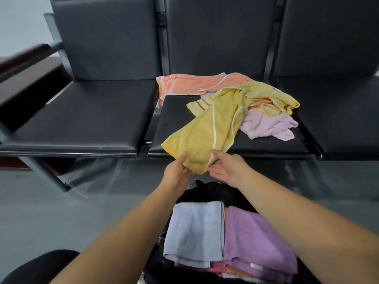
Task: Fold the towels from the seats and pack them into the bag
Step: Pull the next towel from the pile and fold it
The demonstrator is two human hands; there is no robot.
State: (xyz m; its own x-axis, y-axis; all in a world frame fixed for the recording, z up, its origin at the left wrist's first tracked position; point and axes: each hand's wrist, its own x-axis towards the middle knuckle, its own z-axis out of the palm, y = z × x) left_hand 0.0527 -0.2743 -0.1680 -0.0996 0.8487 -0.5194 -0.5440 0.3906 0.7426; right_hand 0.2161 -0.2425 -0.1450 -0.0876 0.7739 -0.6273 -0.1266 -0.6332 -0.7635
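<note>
A yellow towel [207, 128] trails off the front of the middle seat [176, 111]. My left hand [177, 171] pinches its lower corner between thumb and fingers. My right hand [224, 168] is under the same hanging end, palm up, thumb on the cloth's white edge. On the seat behind lie an orange towel [190, 84] and a crumpled pink towel [268, 125]. Below my arms the black bag [211, 191] holds folded towels, a light blue one [194, 232] and a purple one [256, 244] on top.
Black seats stand in a row: the left seat [88, 115] and the right seat [344, 111] are bare. A dark wooden armrest [24, 64] sits at far left. Grey floor [51, 212] lies between the seats and the bag.
</note>
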